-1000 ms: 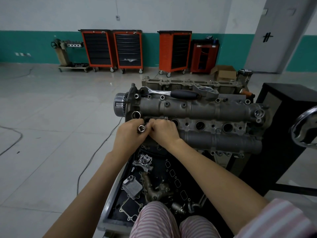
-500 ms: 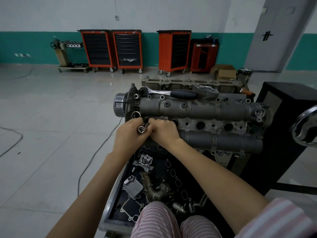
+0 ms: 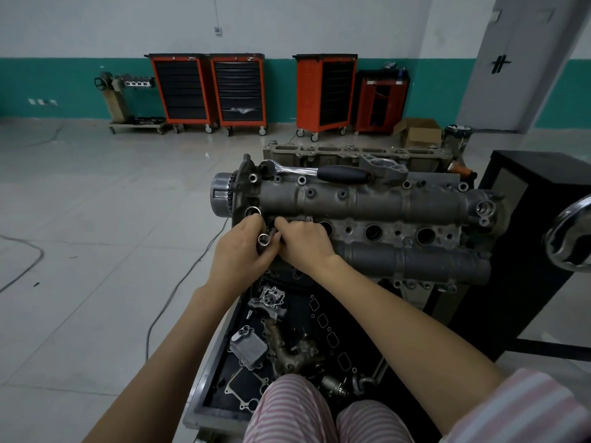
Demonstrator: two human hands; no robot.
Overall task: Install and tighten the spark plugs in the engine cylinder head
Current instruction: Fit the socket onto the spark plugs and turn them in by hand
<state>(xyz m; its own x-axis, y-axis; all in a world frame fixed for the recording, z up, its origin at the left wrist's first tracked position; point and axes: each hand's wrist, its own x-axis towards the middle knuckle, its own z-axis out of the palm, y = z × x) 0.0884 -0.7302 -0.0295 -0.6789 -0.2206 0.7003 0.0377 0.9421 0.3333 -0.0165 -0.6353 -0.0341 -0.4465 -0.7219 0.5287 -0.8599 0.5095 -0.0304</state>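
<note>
I see both hands meet over the leftmost plug well of the cylinder head (image 3: pixel 367 203). Left hand (image 3: pixel 238 257) fingers curl round a socket (image 3: pixel 264 240), its open end facing the camera. Right hand (image 3: pixel 303 243) fingers are curled at the socket's far end; the spark plug is hidden.

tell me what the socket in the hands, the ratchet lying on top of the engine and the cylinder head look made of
Socket: looks like polished, chrome-plated steel; its rim shines bright.
Ratchet: mirror-bright metal shank, likely chromed steel, with a matte black grip that could be rubber or plastic.
Cylinder head: dull grey, slightly grainy metal, probably cast aluminium; no shine, some grime.
</note>
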